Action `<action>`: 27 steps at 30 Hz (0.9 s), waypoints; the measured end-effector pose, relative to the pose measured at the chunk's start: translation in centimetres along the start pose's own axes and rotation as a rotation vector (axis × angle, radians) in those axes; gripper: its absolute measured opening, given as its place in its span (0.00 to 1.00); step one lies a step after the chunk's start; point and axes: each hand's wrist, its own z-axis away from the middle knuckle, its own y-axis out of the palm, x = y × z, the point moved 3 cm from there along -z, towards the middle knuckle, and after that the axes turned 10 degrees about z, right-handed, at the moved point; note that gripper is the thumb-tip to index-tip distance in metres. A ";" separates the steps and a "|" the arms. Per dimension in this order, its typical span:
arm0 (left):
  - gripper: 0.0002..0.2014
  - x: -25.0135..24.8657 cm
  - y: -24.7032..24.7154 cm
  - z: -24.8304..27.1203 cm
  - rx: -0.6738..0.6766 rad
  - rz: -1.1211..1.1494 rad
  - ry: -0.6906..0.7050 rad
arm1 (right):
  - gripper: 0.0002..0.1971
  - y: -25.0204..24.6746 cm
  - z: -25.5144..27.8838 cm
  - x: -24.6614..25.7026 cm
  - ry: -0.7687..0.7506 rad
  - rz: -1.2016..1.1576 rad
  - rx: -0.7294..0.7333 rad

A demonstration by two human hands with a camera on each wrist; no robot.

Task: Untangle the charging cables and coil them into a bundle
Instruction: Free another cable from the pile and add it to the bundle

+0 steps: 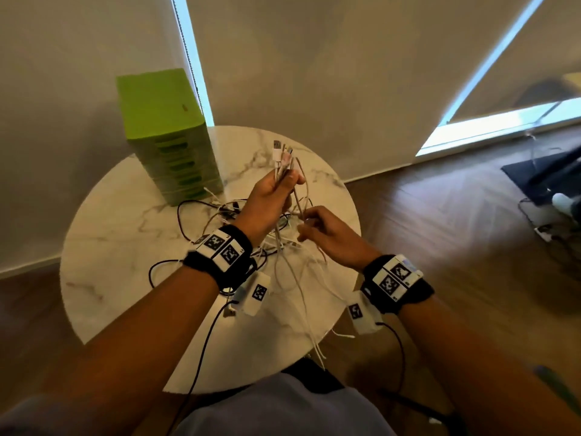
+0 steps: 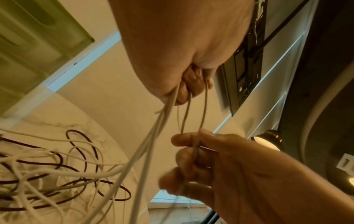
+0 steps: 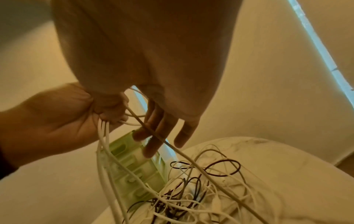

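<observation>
Left hand point(image 1: 270, 199) grips several white cable ends point(image 1: 281, 158) upright above the round marble bench point(image 1: 103, 247), fingers point(image 2: 188, 84) curled tight. Right hand point(image 1: 327, 231) pinches one beige cable point(image 2: 203, 112) just below. The rest is a tangle point(image 3: 201, 189) of white and dark cables on the bench. Cables look light, limp and slippery, likely to snag at the plugs, so best held near the connectors. Green drawer unit point(image 1: 166, 133) stands just beside the tangle and could catch loops.

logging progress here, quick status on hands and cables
Left hand grips a raised bunch of white cables, plugs up. Right hand holds one strand just below. Rest still a tangle on the round table, beside the green drawer unit.
</observation>
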 end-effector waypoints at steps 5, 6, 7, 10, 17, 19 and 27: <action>0.15 -0.4 1.6 -0.9 0.025 -0.035 -0.018 | 0.14 -3.5 2.7 -0.8 0.011 0.177 -0.225; 0.15 -0.4 1.7 -0.9 0.017 -0.027 -0.029 | 0.15 -4.2 3.1 -1.4 0.031 0.219 -0.238; 0.15 -0.4 1.8 -0.9 0.016 -0.008 -0.040 | 0.15 -4.7 3.6 -2.6 0.066 0.265 -0.239; 0.16 -0.2 1.7 -1.0 0.045 0.097 -0.067 | 0.16 -5.3 5.1 -7.2 0.276 0.405 -0.111; 0.19 1.5 1.2 -1.0 0.094 0.227 -0.188 | 0.30 -1.6 6.9 -14.2 0.545 0.561 0.045; 0.18 2.0 1.3 -0.7 0.102 0.181 -0.212 | 0.45 -0.4 5.5 -11.0 0.323 0.524 -0.092; 0.19 2.4 1.4 -1.0 0.063 0.074 -0.211 | 0.17 1.0 2.9 0.8 -0.073 0.194 -0.186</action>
